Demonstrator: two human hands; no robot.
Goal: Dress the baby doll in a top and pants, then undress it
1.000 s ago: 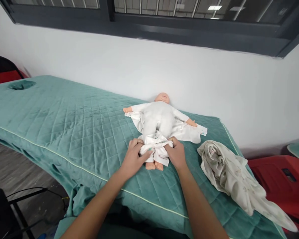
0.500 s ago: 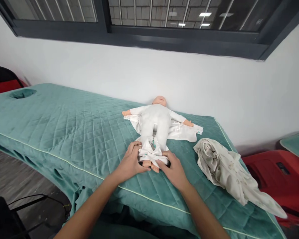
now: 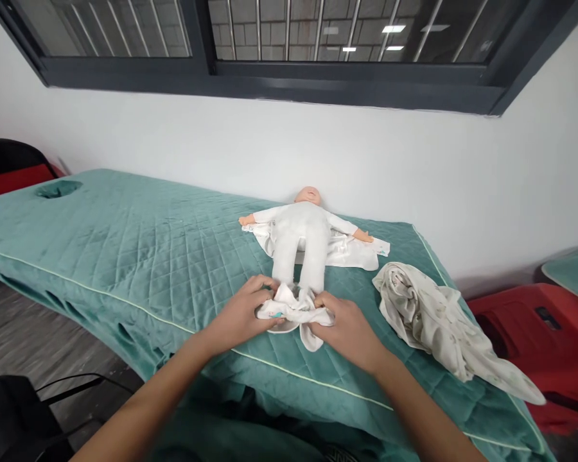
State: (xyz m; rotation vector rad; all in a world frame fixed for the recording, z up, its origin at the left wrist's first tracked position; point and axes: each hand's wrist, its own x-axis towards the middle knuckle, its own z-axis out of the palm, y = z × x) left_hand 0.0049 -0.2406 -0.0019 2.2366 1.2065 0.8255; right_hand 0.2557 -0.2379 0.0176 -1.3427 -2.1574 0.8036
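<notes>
A baby doll (image 3: 302,231) in a white body suit lies on its back, head towards the wall and legs towards me. White printed baby pants (image 3: 296,312) are bunched at the ends of its legs, and the feet are hidden in the cloth. My left hand (image 3: 245,313) pinches the bunched edge on the left. On the right side, my right hand (image 3: 344,324) grips the same pants between thumb and fingers. Part of the cloth hangs below the fingers. Under the doll a white printed baby top (image 3: 351,253) is spread out, its sleeves beneath the doll's arms.
A green quilted bed cover (image 3: 173,256) lies under everything, with a face hole (image 3: 58,188) at the far left. Crumpled beige cloth (image 3: 433,321) lies right of the doll. Beyond the bed's right edge stands a red case (image 3: 534,333). A white wall (image 3: 197,141) borders the back.
The doll's toes, bare below the cloth before, are now covered. The pants have been drawn towards me, showing more of the legs, and one loose end now hangs down. The view has shifted slightly.
</notes>
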